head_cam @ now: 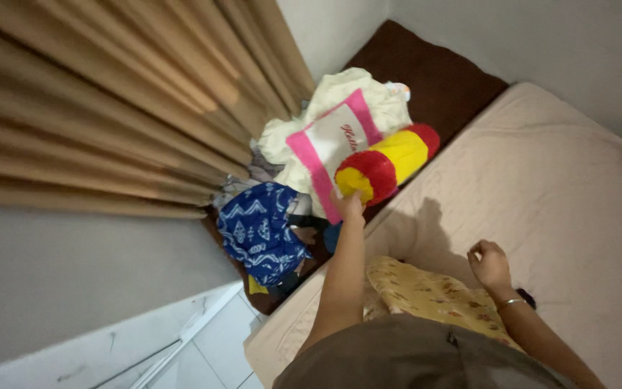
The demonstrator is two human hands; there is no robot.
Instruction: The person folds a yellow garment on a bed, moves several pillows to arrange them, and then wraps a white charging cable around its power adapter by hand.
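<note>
Left fingers (349,204) on bolster's (386,165) near end

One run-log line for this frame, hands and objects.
left hand: on red-yellow bolster end | right hand: loosely curled, empty, over bed | beside: pink-white pillow

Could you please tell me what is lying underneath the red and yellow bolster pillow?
The bolster pillow, held by the left hand, rests on a pink-bordered white pillow atop cream bedding. What lies beneath that is covered.
</note>
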